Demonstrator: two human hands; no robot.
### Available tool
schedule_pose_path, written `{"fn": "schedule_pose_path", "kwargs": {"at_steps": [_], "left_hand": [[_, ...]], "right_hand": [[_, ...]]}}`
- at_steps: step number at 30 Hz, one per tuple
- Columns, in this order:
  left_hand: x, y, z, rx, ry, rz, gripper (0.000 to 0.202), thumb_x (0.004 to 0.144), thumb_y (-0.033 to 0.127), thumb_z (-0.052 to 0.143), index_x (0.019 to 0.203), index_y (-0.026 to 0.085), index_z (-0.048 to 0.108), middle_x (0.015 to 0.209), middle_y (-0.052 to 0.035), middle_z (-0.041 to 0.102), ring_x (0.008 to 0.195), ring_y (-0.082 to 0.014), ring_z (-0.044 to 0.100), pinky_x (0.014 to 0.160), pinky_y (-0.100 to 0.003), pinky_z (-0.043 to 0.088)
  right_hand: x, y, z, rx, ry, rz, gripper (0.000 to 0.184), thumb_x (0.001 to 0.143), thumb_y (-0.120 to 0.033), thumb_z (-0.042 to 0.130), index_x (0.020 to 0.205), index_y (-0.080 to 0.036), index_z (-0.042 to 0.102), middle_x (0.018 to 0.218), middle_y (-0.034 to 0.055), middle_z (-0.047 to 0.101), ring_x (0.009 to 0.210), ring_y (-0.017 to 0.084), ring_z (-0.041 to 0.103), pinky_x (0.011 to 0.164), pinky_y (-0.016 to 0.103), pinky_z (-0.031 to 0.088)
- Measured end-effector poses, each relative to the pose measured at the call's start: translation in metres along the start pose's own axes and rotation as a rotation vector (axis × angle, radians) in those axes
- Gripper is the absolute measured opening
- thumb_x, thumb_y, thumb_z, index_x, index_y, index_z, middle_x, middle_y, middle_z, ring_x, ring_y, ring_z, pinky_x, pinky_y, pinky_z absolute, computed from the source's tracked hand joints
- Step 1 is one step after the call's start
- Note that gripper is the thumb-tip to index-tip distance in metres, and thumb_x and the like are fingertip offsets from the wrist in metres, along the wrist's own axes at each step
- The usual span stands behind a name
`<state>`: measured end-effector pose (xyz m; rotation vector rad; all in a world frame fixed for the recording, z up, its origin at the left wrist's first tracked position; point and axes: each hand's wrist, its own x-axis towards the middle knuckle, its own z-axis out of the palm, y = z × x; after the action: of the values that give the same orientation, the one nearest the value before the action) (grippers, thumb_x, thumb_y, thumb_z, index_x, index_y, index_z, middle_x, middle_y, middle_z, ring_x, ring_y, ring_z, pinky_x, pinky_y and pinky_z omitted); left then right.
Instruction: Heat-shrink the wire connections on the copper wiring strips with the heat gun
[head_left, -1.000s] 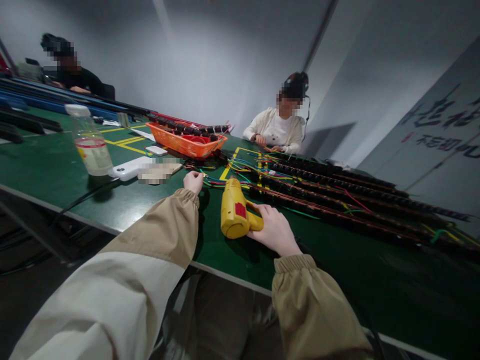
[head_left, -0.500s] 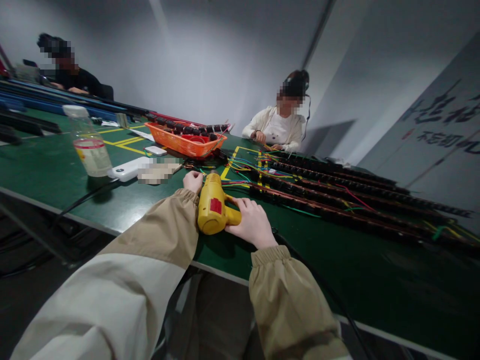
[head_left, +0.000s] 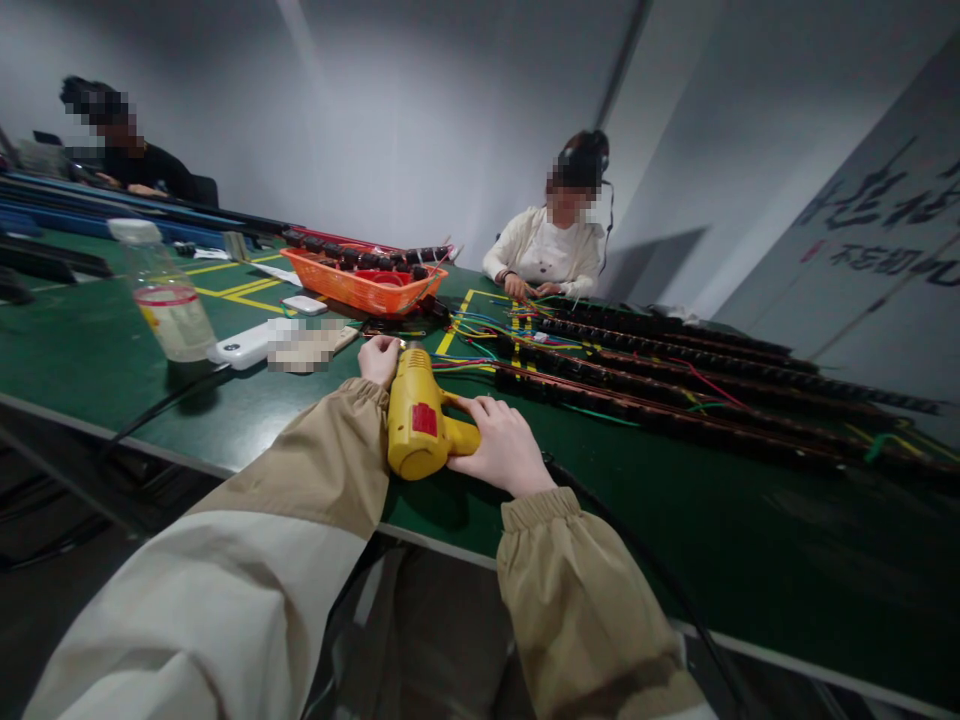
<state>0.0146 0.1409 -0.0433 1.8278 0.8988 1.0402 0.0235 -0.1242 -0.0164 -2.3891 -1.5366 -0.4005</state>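
Note:
My right hand point(head_left: 506, 443) grips the handle of a yellow heat gun point(head_left: 414, 425), a red label on its body. The gun's nozzle points away from me, over the green table. Beside the nozzle, my left hand point(head_left: 379, 360) is closed in a pinch. What its fingers hold is too small and hidden to make out. Coloured wires point(head_left: 469, 362) lie just beyond the gun, running into long black harness strips point(head_left: 637, 415) on the right.
An orange basket point(head_left: 360, 288) holding black-wrapped bundles stands behind my left hand. To the left are a plastic bottle point(head_left: 174, 320), a white device point(head_left: 251, 343) with a black cable and a small white case point(head_left: 304, 305). One person point(head_left: 551, 245) sits across the table, another point(head_left: 146, 165) far left.
The view has shifted slightly. Both hands and the heat gun stay in nearly the same place. The hands of the person across have moved a little.

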Motion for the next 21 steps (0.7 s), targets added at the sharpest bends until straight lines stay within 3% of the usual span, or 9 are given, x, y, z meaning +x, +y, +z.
{"fn": "schedule_pose_path", "kwargs": {"at_steps": [11,21], "left_hand": [[-0.004,0.006,-0.004,-0.017,0.007,-0.052,0.026,0.081,0.028,0.056,0.092,0.009,0.070,0.089,-0.0093,0.069,0.080,-0.0142,0.058,0.074,-0.023,0.041],[-0.001,-0.002,0.001,-0.038,0.047,-0.048,0.024,0.076,0.029,0.056,0.084,0.012,0.071,0.075,-0.0056,0.067,0.073,-0.0147,0.059,0.070,-0.022,0.043]], "right_hand": [[-0.001,-0.001,-0.003,0.017,-0.023,0.005,0.077,0.063,-0.056,0.071,0.129,-0.023,0.048,0.114,0.0073,0.051,0.103,0.023,0.047,0.088,0.036,0.038],[-0.013,0.025,-0.008,-0.006,-0.024,0.058,0.077,0.062,-0.051,0.073,0.130,-0.025,0.047,0.114,0.0049,0.054,0.102,0.022,0.049,0.087,0.034,0.039]]}}
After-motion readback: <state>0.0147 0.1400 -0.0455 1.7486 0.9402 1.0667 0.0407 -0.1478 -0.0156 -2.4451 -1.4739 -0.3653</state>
